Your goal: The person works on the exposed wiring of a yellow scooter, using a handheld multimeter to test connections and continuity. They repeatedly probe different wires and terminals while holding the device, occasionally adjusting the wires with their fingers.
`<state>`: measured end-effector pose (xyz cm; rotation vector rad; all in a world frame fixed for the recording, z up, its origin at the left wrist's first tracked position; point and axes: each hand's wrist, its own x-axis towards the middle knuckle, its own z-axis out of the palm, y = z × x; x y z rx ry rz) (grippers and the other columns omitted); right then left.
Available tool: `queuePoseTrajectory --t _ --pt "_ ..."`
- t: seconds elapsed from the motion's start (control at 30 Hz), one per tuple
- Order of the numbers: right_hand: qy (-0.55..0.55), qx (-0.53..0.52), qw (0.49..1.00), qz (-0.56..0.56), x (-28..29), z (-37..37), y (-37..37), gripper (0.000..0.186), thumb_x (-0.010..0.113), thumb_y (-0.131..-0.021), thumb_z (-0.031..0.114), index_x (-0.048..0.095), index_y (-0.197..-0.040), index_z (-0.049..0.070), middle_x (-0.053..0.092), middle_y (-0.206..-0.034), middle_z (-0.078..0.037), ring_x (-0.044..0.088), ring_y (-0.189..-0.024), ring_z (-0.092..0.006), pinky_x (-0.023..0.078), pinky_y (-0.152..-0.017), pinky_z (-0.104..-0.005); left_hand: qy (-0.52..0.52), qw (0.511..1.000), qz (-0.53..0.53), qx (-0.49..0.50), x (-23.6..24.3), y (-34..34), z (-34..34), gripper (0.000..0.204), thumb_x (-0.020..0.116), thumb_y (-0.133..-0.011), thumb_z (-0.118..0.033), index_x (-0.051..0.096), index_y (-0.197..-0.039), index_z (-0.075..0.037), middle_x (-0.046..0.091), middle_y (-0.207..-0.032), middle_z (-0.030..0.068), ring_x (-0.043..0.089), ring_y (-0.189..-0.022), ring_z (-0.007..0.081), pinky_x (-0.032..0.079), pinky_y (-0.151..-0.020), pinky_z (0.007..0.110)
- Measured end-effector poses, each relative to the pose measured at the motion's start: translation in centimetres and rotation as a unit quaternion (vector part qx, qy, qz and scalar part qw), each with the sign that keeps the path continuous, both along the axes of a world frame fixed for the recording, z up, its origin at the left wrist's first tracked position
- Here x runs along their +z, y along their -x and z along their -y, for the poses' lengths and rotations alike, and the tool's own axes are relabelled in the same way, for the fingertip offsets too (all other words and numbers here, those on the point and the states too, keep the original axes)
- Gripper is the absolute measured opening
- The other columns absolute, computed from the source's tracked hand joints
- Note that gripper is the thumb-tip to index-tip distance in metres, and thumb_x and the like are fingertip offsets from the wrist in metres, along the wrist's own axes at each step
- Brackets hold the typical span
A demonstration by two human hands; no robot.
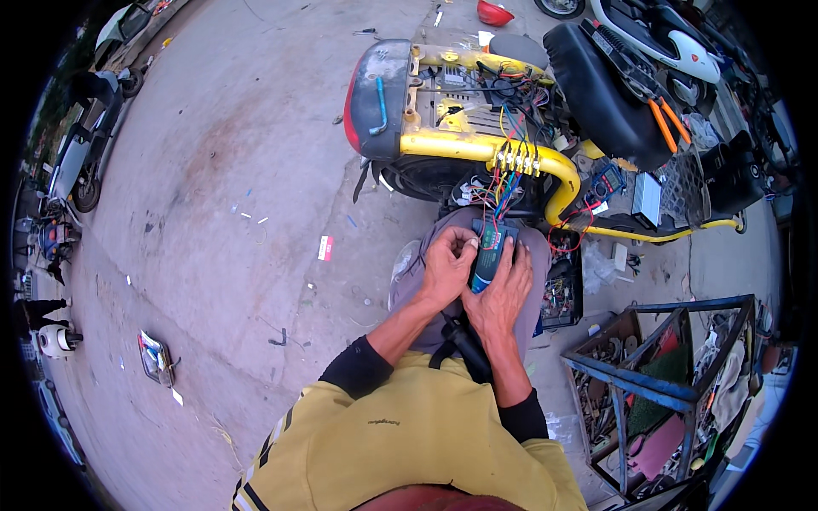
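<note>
A flat dark green box point(491, 255) with a printed label rests over my knees, and several coloured wires point(497, 200) run from its far end up to the scooter. My right hand point(501, 298) grips it from the right and near side, fingers laid along its face. At the box's left edge my left hand point(449, 262) is closed, thumb and forefinger pinched close to a thin red wire; what lies between the fingertips is hidden. Just beyond stands the yellow scooter frame point(447, 143), with a row of terminals point(517, 160) on its tube and a tangle of wiring point(515, 89) inside.
A blue wrench point(379, 106) lies on the scooter's tail. Orange-handled cutters point(665, 123) rest on the black seat point(596, 94). A multimeter point(607, 182) and a silver box point(647, 201) sit on the right. Nearby are a parts tray point(562, 294) and a metal-framed bin point(656, 387).
</note>
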<state>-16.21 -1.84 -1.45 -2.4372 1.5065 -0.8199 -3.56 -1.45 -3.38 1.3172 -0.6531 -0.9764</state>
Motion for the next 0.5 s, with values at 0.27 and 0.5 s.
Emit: queuePoseTrajectory --t 0.27,0.5 --pt "0.000 0.000 1.000 0.000 0.21 -0.04 -0.09 0.108 0.090 -0.076 0.035 0.034 -0.162 0.001 0.042 -0.155 -0.032 0.039 -0.147 -0.0519 0.032 -0.119 -0.0618 0.009 1.000 0.016 0.018 -0.10 0.16 0.08 0.014 0.068 -0.102 -0.009 0.068 -0.106 0.004 0.068 -0.084 0.0022 0.059 -0.073 0.0058 0.049 -0.065 0.025" --pt "0.006 0.000 1.000 -0.001 0.05 -0.07 -0.03 0.107 0.089 -0.076 0.034 0.034 -0.162 0.001 0.042 -0.155 -0.031 0.039 -0.147 -0.0516 0.032 -0.119 -0.0616 0.012 1.000 0.004 0.021 -0.26 0.34 0.15 0.013 0.067 -0.102 -0.009 0.068 -0.107 0.003 0.068 -0.086 0.0019 0.059 -0.076 0.0059 0.050 -0.068 0.025"
